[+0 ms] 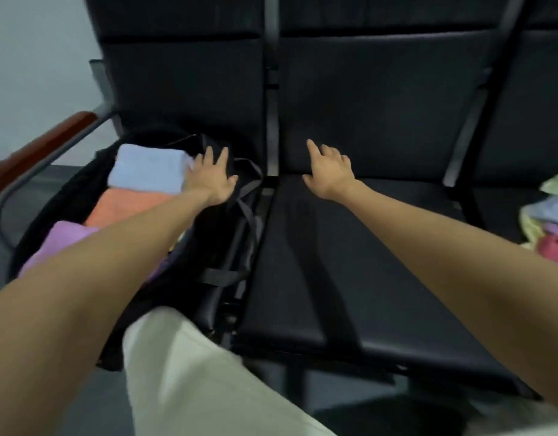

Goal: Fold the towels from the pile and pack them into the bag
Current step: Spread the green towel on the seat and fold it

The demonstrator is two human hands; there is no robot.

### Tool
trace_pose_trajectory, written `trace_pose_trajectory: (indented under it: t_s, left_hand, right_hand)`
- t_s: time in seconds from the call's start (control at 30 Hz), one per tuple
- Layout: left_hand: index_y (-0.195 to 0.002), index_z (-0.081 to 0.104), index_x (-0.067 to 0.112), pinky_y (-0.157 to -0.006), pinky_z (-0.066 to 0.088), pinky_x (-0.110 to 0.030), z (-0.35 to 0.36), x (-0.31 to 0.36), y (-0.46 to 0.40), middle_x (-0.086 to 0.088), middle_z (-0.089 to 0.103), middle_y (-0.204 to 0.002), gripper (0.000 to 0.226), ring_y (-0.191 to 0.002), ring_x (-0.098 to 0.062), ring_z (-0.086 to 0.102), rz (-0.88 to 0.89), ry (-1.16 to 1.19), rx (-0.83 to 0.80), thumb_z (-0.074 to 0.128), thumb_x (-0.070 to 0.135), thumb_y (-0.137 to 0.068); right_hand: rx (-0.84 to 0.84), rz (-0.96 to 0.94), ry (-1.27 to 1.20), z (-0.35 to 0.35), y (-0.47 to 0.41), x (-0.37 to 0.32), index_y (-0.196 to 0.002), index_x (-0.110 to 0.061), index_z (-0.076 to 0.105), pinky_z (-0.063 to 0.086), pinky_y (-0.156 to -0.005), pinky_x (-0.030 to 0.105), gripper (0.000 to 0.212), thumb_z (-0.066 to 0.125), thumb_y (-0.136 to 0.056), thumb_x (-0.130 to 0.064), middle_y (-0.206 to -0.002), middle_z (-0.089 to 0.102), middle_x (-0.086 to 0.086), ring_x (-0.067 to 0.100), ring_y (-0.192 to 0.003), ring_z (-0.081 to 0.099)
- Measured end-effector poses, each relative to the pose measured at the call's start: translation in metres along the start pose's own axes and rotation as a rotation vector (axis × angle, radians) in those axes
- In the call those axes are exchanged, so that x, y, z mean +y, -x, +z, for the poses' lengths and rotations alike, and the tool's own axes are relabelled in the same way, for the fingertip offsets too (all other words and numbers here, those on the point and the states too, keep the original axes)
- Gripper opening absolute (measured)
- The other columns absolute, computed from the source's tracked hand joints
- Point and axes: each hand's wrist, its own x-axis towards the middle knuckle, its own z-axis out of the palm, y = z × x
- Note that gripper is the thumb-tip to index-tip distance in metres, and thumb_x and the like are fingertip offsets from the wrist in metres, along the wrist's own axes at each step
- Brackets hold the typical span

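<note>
Apparently seating it, left hand [213,179] fingers spread beside the blue towel [148,172] in the bag [221,234]; right hand [329,173] splayed, empty.

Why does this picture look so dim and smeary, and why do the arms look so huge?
Head view: dim, flat light, so the black seat and black bag lose detail; motion blur softens the left hand, right hand and light blue towel; the wide-angle lens swells the near forearms and bends the edges; the towel pile is cropped at the right edge.
</note>
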Motion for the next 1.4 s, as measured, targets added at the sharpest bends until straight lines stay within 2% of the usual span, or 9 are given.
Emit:
trace_pose_trajectory:
  t_s: [0.37, 0.53, 0.8, 0.93, 1.07, 1.17, 1.23, 1.27, 1.4]
  left_hand:
    - [-0.154, 0.003, 0.023, -0.118, 0.013, -0.049, 0.049, 0.268, 0.048, -0.011, -0.001, -0.161, 0.068, -0.147, -0.033, 0.003, 0.404, 0.018, -0.162, 0.039, 0.043, -0.100]
    - [-0.154, 0.004, 0.023, -0.119, 0.013, -0.048, 0.080, 0.385, 0.077, -0.010, -0.002, -0.161, 0.069, -0.147, -0.032, 0.002, 0.613, -0.003, -0.248, 0.041, 0.042, -0.099]
    - [-0.153, 0.012, 0.025, -0.117, 0.020, -0.044, 0.130, 0.524, 0.120, -0.006, 0.007, -0.161, 0.066, -0.147, -0.029, 0.010, 0.981, 0.020, -0.353, 0.046, 0.036, -0.098]
    - [-0.152, 0.020, 0.022, -0.116, 0.024, -0.044, 0.148, 0.571, 0.129, -0.008, 0.016, -0.159, 0.064, -0.145, -0.028, 0.018, 1.142, 0.075, -0.343, 0.050, 0.033, -0.096]
    - [-0.150, 0.026, 0.024, -0.113, 0.026, -0.045, 0.161, 0.620, 0.142, -0.012, 0.021, -0.156, 0.063, -0.143, -0.030, 0.022, 1.178, 0.035, -0.320, 0.054, 0.038, -0.095]
    - [-0.128, 0.053, 0.018, -0.099, 0.037, -0.041, 0.171, 0.640, 0.156, -0.009, 0.045, -0.133, 0.039, -0.124, -0.031, 0.039, 1.138, 0.001, -0.287, 0.056, 0.037, -0.094]
    - [-0.111, 0.061, 0.012, -0.094, 0.040, -0.040, 0.175, 0.642, 0.162, -0.008, 0.051, -0.121, 0.025, -0.114, -0.029, 0.043, 1.108, 0.037, -0.228, 0.055, 0.030, -0.095]
    - [-0.105, 0.062, 0.010, -0.091, 0.040, -0.041, 0.175, 0.640, 0.163, -0.009, 0.053, -0.117, 0.020, -0.110, -0.029, 0.045, 1.099, 0.078, -0.204, 0.055, 0.027, -0.096]
    - [-0.083, 0.053, 0.009, -0.072, 0.043, -0.040, 0.154, 0.620, 0.160, -0.009, 0.061, -0.089, 0.013, -0.084, -0.027, 0.055, 0.950, 0.465, -0.197, 0.051, 0.013, -0.094]
  right_hand:
    - [0.037, 0.443, -0.030, -0.024, 0.160, 0.261, -0.152, -0.013, 0.007, 0.020, -0.113, 0.047, 0.076, 0.052, -0.093, -0.031, -0.152, 0.024, 0.016, 0.034, -0.141, 0.020]
    - [0.048, 0.662, -0.040, -0.014, 0.235, 0.359, -0.148, -0.010, 0.016, 0.031, -0.103, 0.046, 0.070, 0.052, -0.091, -0.030, -0.140, 0.038, 0.020, 0.037, -0.128, 0.036]
    - [0.209, 0.985, -0.047, 0.010, 0.298, 0.448, -0.141, -0.007, 0.028, 0.032, -0.099, 0.049, 0.066, 0.060, -0.088, -0.029, -0.135, 0.037, 0.023, 0.042, -0.122, 0.037]
    - [0.287, 1.123, -0.118, 0.018, 0.315, 0.477, -0.146, -0.006, 0.019, 0.024, -0.108, 0.052, 0.066, 0.052, -0.093, -0.030, -0.145, 0.025, 0.027, 0.045, -0.132, 0.028]
    - [0.287, 1.157, -0.171, 0.027, 0.332, 0.493, -0.148, -0.009, 0.016, 0.031, -0.101, 0.051, 0.064, 0.049, -0.095, -0.022, -0.138, 0.037, 0.026, 0.045, -0.123, 0.039]
    - [0.273, 1.109, -0.135, 0.032, 0.339, 0.499, -0.132, -0.005, 0.039, 0.036, -0.086, 0.045, 0.040, 0.048, -0.095, -0.018, -0.115, 0.053, 0.023, 0.043, -0.106, 0.049]
    - [0.385, 1.071, -0.099, 0.029, 0.341, 0.498, -0.100, -0.004, 0.054, 0.035, -0.078, 0.041, 0.014, 0.046, -0.093, -0.013, -0.098, 0.057, 0.019, 0.041, -0.096, 0.053]
    - [0.460, 1.052, -0.104, 0.026, 0.342, 0.496, -0.088, -0.005, 0.055, 0.034, -0.076, 0.040, 0.013, 0.046, -0.093, -0.013, -0.092, 0.058, 0.017, 0.040, -0.092, 0.054]
    - [0.802, 1.001, -0.296, 0.009, 0.337, 0.470, -0.100, -0.005, 0.066, 0.039, -0.084, 0.041, 0.023, 0.050, -0.094, -0.020, -0.096, 0.063, 0.013, 0.032, -0.092, 0.056]
